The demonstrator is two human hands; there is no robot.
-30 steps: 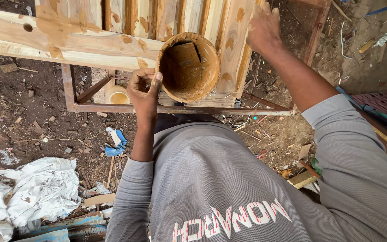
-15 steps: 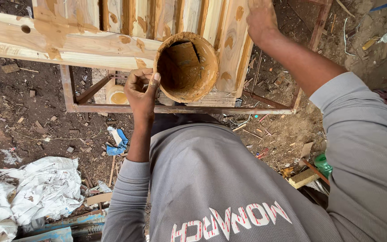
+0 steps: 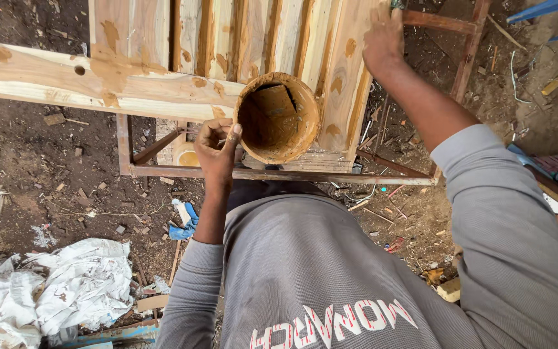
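Little has shifted since a moment ago: both hands stay put. Nearest, the left hand [image 3: 217, 147] grips the rim of the putty-caked tub [image 3: 278, 117] at the near edge of the wooden door panel [image 3: 227, 45]. Beyond, the right hand [image 3: 383, 40] presses something small, hidden, against the panel's far stile; steady, even pressure would serve best.

A rusty metal frame stand [image 3: 279, 174] carries wooden planks [image 3: 227, 45], with a putty-smeared tub [image 3: 278, 117] on them.
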